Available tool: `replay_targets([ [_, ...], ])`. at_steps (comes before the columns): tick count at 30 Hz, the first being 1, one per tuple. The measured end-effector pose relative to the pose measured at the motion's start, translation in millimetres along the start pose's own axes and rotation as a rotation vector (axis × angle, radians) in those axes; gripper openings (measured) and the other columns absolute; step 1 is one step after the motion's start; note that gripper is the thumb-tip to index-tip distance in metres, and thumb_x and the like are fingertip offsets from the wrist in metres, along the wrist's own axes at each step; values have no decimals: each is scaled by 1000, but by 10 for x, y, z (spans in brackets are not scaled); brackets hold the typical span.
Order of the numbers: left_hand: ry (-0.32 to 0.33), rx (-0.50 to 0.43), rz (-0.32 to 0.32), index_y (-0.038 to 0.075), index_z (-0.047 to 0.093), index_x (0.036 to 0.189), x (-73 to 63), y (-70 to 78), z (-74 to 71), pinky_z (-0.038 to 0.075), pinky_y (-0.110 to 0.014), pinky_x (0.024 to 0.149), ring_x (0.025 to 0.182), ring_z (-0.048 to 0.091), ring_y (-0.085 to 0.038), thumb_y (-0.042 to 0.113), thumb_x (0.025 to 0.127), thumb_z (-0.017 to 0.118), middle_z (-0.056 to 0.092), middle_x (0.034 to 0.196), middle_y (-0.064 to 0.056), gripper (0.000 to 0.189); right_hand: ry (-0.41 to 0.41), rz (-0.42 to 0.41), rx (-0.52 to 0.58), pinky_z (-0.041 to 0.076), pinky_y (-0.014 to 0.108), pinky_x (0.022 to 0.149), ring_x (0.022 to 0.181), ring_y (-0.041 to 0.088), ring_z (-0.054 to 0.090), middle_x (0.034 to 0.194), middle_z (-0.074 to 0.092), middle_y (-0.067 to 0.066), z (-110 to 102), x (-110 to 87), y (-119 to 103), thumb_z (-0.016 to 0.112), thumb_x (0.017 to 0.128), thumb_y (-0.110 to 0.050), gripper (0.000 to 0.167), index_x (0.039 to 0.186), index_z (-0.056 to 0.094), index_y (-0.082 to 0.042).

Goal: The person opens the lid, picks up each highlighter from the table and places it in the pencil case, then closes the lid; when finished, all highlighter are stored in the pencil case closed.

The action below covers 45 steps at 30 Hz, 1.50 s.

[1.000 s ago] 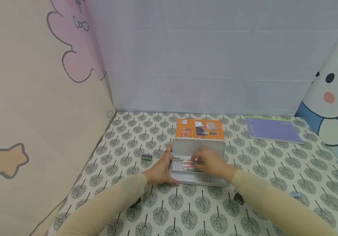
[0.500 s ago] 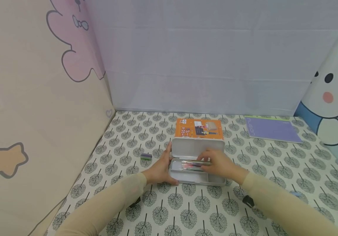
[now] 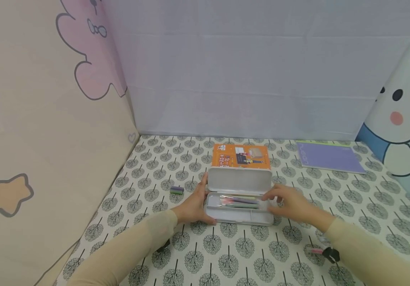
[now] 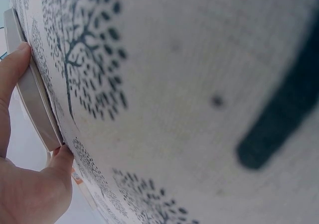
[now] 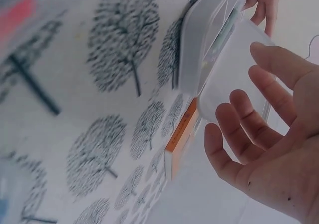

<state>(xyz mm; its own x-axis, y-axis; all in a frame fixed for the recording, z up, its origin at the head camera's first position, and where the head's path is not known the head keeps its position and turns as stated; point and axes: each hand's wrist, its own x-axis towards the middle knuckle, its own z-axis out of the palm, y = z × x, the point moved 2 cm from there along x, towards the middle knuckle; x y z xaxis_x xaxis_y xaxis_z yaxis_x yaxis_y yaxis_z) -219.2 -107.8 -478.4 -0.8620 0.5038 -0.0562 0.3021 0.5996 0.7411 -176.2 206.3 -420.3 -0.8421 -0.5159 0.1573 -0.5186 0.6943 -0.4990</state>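
Note:
A white pencil case (image 3: 229, 215) lies on the patterned cloth with its lid (image 3: 239, 179) tilted up at the back. Several slim pens (image 3: 242, 201), in pink, purple and green tones, lie in its rear compartment. My left hand (image 3: 195, 204) holds the case's left end, thumb at the front corner and fingers at the back, as the left wrist view also shows. Just off the case's right end is my right hand (image 3: 290, 202), its fingers loosely bent. In the right wrist view this right hand (image 5: 279, 129) holds nothing.
An orange book (image 3: 240, 155) lies behind the lid. Farther right is a purple notebook (image 3: 330, 157). A small purple-and-green block (image 3: 177, 190) sits left of my left hand. Near my right sleeve lies a pink item (image 3: 315, 251), partly hidden by the black wrist camera (image 3: 331, 255).
My right hand has let go of the pens and drawn right, out of the case. The pens now lie in the rear compartment. My left hand has stayed put.

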Motion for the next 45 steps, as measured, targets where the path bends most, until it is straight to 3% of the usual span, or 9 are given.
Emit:
replay_targets([
  [7,7,-8,6,25,-24,151,11,-29,6,25,-44,119,140,35,-31,34,46,97,10,161,-13,161,57,-39,-1,50,24,60,76,11,55,90,60,-5,-136,-242,111,80,78,-16,28,105,72,-16],
  [28,12,4,8,26,-24,151,12,-25,11,25,-44,119,138,39,-30,36,46,97,9,162,-13,161,93,-66,-23,45,23,55,75,2,51,93,61,-6,-324,-1011,591,84,70,-14,37,104,70,-16],
  [35,19,17,19,25,-24,152,6,-19,7,24,-48,119,142,31,-33,37,46,96,9,161,-15,160,78,18,-33,45,22,56,73,0,50,90,59,-10,-363,-1184,668,85,69,-20,35,101,71,-20],
  [40,10,9,10,25,-24,151,0,-7,7,24,-46,119,140,34,-32,36,47,96,9,161,-15,160,49,39,-22,45,21,55,74,-1,51,91,57,-9,-387,-1312,728,84,70,-20,35,101,70,-18],
  [45,3,2,-5,25,-24,151,-6,1,5,25,-43,119,138,38,-30,34,48,97,11,160,-14,159,5,66,-84,48,21,58,79,-6,52,94,58,-8,-385,-1412,821,84,69,-27,37,102,69,-22],
])
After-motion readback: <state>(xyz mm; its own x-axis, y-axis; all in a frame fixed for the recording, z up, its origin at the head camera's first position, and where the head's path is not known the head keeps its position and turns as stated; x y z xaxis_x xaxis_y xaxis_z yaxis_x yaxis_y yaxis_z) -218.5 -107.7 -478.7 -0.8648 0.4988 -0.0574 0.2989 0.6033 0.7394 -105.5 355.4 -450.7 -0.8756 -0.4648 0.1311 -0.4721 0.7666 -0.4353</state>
